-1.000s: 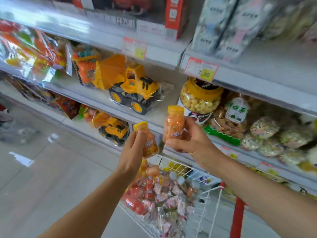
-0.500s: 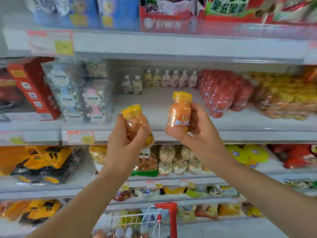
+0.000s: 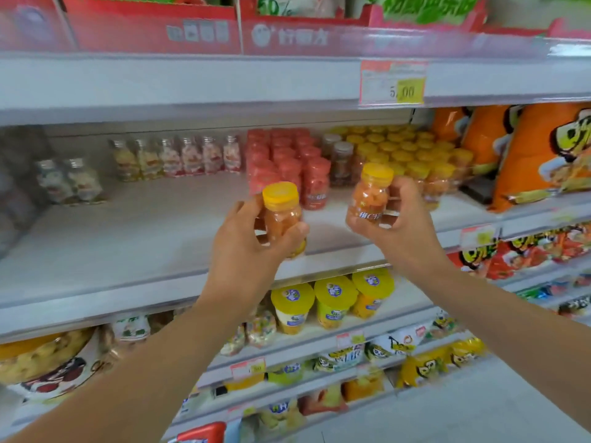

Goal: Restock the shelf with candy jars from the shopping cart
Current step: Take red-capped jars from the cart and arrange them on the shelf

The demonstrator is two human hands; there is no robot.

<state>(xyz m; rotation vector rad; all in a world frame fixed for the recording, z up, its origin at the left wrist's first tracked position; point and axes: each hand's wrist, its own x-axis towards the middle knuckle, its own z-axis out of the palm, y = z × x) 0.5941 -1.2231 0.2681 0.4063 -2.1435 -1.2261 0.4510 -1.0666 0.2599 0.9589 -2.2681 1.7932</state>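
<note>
Above the shelf (image 3: 128, 238), hands (image 3: 243, 251) (image 3: 404, 238) hold cylindrical yellow-capped plastic jars (image 3: 283, 219) (image 3: 369, 199).

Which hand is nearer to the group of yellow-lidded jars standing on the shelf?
Right. The right hand is just in front of the yellow-lidded jars, at the group's left edge. The left hand is farther left, in front of the red jars.
</note>
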